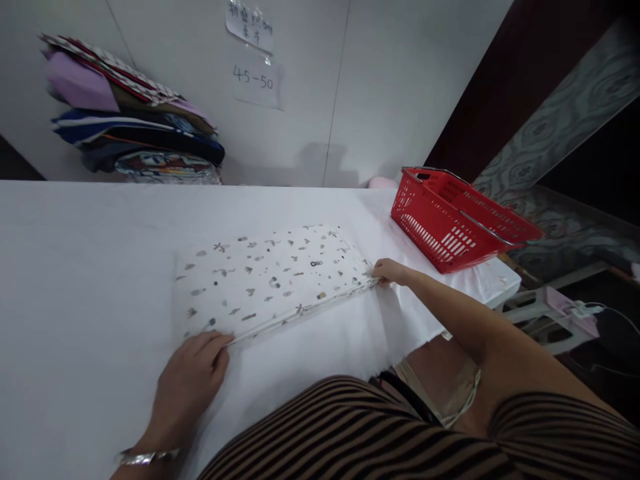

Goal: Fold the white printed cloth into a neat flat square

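A folded white cloth with small printed shapes point(270, 277) lies flat on the white table point(75, 267). My left hand point(187, 383) pinches the cloth's near left corner, fingers closed on the edge. My right hand point(393, 272) grips the near right corner, arm stretched across. The cloth's near edge runs straight between the two hands.
A red plastic basket point(453, 220) stands at the table's right end, partly over the edge. A stack of folded fabrics point(130, 120) sits at the back left against the wall. Paper notes point(255, 80) hang on the wall. Floor clutter lies to the right.
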{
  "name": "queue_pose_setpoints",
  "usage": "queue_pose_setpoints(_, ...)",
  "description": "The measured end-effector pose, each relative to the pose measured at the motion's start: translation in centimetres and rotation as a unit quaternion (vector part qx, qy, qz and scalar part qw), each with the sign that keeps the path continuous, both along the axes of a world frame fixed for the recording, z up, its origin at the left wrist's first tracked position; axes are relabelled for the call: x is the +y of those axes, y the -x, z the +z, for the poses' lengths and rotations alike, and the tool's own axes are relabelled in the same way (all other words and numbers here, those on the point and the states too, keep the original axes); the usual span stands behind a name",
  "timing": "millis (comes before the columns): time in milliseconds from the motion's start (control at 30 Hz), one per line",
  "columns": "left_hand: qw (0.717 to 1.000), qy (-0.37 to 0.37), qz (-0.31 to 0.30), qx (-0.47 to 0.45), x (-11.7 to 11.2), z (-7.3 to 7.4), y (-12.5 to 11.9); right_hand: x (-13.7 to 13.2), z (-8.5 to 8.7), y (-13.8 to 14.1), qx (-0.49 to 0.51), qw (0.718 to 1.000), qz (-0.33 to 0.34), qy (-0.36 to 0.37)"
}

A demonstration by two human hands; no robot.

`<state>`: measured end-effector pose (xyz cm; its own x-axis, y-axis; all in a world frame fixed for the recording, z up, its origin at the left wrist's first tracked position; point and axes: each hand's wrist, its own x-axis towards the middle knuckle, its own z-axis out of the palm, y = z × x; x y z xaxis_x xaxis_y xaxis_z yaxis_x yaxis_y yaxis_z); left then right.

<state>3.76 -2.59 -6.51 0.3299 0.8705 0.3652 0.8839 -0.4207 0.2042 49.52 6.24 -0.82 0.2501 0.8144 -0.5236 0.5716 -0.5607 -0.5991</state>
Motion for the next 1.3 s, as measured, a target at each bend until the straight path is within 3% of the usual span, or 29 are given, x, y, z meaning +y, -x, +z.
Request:
queue_pose_setpoints(433, 0.999, 0.031, 0.015, 0.007, -0.1, 0.4, -0.4, -0.1, -1.3, -2.0, 0.033, 0.998, 0.031, -0.033)
queue_pose_setpoints(667, 0.999, -0.021, -0.013, -0.025, -0.2, -0.5, 0.8, -0.5, -2.2, -1.9, 0.009, 0.998, 0.049, 0.038)
queue_pose_setpoints(833, 0.999, 0.009, -0.003, -0.043, -0.4, 1.1, 1.4, -1.1, -1.7, -1.2, 0.005, 0.998, 0.054, 0.032)
queue_pose_setpoints(967, 0.999, 0.023, 0.021, -0.026, 0.9, 2.3, 1.9, -1.1, -1.7, -0.9, -0.014, 0.997, 0.072, 0.033)
queue_pose_setpoints(1100, 1.0, -0.011, 0.016, 0.021, 2.5, 0.4, 2.6, -0.9, -2.2, -1.1, -0.005, 0.996, 0.086, 0.03)
queue_pose_setpoints(1200, 0.996, 0.037, 0.045, 0.067, 2.6, -1.6, 2.9, -1.0, -2.5, -1.5, -0.01, 0.995, 0.097, 0.026)
queue_pose_setpoints(1300, 0.991, 0.079, 0.064, 0.088, 2.2, -2.3, 3.1, -1.3, -2.8, -1.8, -0.03, 0.994, 0.104, 0.008)
